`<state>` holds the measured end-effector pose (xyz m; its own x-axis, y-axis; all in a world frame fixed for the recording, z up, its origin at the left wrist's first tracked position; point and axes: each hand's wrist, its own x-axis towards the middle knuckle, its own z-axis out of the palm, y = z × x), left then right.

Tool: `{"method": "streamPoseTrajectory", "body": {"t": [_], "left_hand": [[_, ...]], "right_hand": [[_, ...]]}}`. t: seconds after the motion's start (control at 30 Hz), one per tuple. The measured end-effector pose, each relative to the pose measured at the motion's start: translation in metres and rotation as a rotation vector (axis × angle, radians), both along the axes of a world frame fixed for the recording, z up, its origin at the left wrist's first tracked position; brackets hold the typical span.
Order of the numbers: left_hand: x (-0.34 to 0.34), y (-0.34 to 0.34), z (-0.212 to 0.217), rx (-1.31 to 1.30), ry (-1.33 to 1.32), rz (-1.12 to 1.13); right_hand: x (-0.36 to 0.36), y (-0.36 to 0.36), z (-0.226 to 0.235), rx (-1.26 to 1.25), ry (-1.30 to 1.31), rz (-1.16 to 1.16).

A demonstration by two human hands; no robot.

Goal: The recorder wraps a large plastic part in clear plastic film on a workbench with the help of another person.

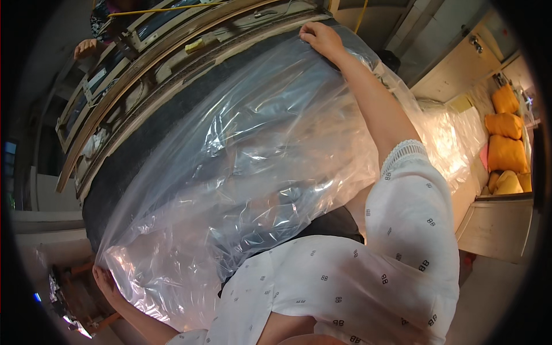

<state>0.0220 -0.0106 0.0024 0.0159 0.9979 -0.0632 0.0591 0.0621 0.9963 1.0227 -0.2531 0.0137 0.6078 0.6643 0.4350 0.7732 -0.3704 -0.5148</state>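
Your right hand lies fingers-down over the far edge of the clear plastic sheet, pressing it to the dark surface that it drapes. Your left hand pinches the sheet's near corner at the lower left. Beyond the far edge run wooden frames, tight against it (another person's hand rests there). To your right, shelves hold yellow bundles.
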Motion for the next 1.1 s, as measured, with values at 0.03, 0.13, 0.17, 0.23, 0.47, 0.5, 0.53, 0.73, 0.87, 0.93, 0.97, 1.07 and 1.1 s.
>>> {"method": "streamPoseTrajectory", "body": {"t": [0.03, 0.13, 0.17, 0.23, 0.47, 0.5, 0.53, 0.73, 0.87, 0.93, 0.97, 1.07, 1.1], "left_hand": [[0.013, -0.002, 0.001, -0.025, -0.084, 0.019], [0.069, 0.019, 0.010, 0.119, -0.134, 0.229], [0.042, 0.030, 0.018, 0.200, -0.168, 0.150], [0.093, 0.059, 0.033, 0.287, -0.137, 0.273], [0.179, 0.149, -0.037, 0.630, 0.773, 0.578], [0.181, 0.159, -0.037, 0.628, 0.766, 0.577], [0.179, 0.169, -0.033, 0.614, 0.724, 0.546], [0.206, 0.205, -0.032, 0.477, 0.534, 0.402], [0.216, 0.225, -0.030, 0.468, 0.502, 0.377], [0.233, 0.234, -0.034, 0.388, 0.497, 0.348], [0.229, 0.238, -0.035, 0.385, 0.497, 0.352], [0.199, 0.254, -0.032, 0.415, 0.468, 0.355], [0.192, 0.256, -0.031, 0.400, 0.494, 0.349]], "right_hand": [[0.008, 0.008, -0.003, 0.012, -0.056, 0.077], [0.030, 0.013, 0.026, 0.272, -0.211, 0.094], [0.024, 0.022, 0.043, 0.391, -0.057, 0.192], [0.026, 0.014, 0.081, 0.673, 0.119, 0.219], [0.042, 0.026, 0.002, 0.326, -0.018, -0.080], [0.034, 0.027, -0.017, 0.362, 0.127, -0.135], [0.036, 0.027, -0.018, 0.357, 0.123, -0.142], [0.055, 0.038, -0.018, 0.520, 0.331, 0.035], [0.060, 0.050, -0.020, 0.419, 0.223, -0.063], [0.070, 0.046, -0.020, 0.347, 0.067, -0.137], [0.072, 0.049, -0.020, 0.344, 0.067, -0.133], [0.068, 0.061, -0.019, 0.295, 0.076, -0.133], [0.061, 0.063, -0.016, 0.294, 0.113, -0.130]]}}
